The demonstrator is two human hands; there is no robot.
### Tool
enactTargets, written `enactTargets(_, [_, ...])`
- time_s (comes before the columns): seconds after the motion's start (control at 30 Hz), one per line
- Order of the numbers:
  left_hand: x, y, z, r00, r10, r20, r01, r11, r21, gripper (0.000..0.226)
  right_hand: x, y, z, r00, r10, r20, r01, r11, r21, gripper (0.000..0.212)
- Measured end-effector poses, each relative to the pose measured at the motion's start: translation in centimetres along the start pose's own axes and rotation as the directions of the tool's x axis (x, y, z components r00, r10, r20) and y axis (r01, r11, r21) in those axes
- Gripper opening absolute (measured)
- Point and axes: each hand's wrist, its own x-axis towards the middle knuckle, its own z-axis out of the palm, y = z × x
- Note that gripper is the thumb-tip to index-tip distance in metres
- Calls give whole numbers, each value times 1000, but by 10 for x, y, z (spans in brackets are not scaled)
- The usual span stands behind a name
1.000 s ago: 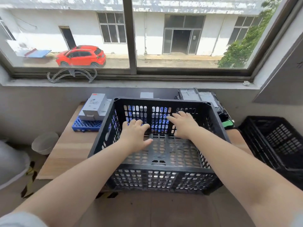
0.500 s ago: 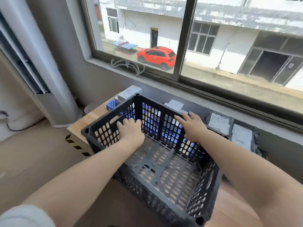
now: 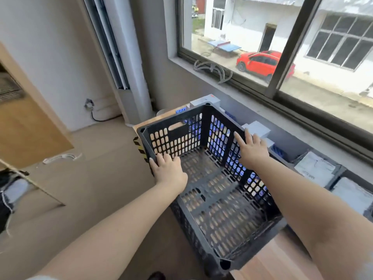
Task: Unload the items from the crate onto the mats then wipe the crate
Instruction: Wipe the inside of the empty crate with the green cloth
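Observation:
The black slotted crate (image 3: 210, 201) stands on the wooden table (image 3: 278, 259) with nothing inside it. My left hand (image 3: 169, 171) lies on the crate's left rim near the corner, fingers straight against the inner wall and thumb at the rim's outer edge. My right hand (image 3: 251, 150) presses flat on the inside of the far wall, its fingertips reaching the rim. Behind the crate, white boxes (image 3: 205, 100) sit on a blue mat (image 3: 279, 151), partly hidden by the crate walls.
Dark trays with white packets (image 3: 314, 168) lie along the wall on the right. A coiled cable (image 3: 212, 69) rests on the window sill. A white standing air conditioner (image 3: 129, 63) is at the left. Yellow-black tape (image 3: 139, 148) marks the table's left edge, with floor beyond.
The view has swung left. My left hand slid from the crate's inner wall to its left rim; my right hand rose along the far wall up to its rim.

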Motion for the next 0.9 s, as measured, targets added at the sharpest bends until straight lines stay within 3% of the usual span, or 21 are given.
enactTargets(0.2, [-2,-3,2,996,-72,-57,66,992,-104,56,-1,3,0,1000,-16,14,15,998,61,95])
enactTargets(0.3, [-5,-8,-2,970,-206,-133,162,945,-285,65,3,1,-7,1000,-9,-13,11,995,95,89])
enactTargets(0.37, [-6,-11,-7,937,-332,-110,250,856,-453,75,1,1,-7,999,-27,-32,29,998,57,84])
enactTargets(0.43, [-8,-15,-12,900,-435,-37,322,719,-616,80,0,2,-5,998,-27,-54,29,999,46,81])
enactTargets(0.57, [-9,-19,-23,854,-504,133,363,393,-845,71,6,7,-1,997,23,-79,-16,996,92,79])
enactTargets(0.63, [-12,-23,-31,831,-471,295,387,109,-916,55,7,6,-4,996,31,-85,-20,992,126,77])
enactTargets(0.73, [-19,-37,-45,794,-225,564,478,-341,-809,23,17,3,-13,995,95,-26,-85,957,278,65])
enactTargets(0.8, [-22,-49,-51,766,-118,632,518,-469,-716,30,26,6,-26,993,120,0,-109,903,416,46])
enactTargets(0.9, [-24,-60,-51,737,-58,673,558,-509,-655,56,36,17,-41,989,109,97,-146,763,629,35])
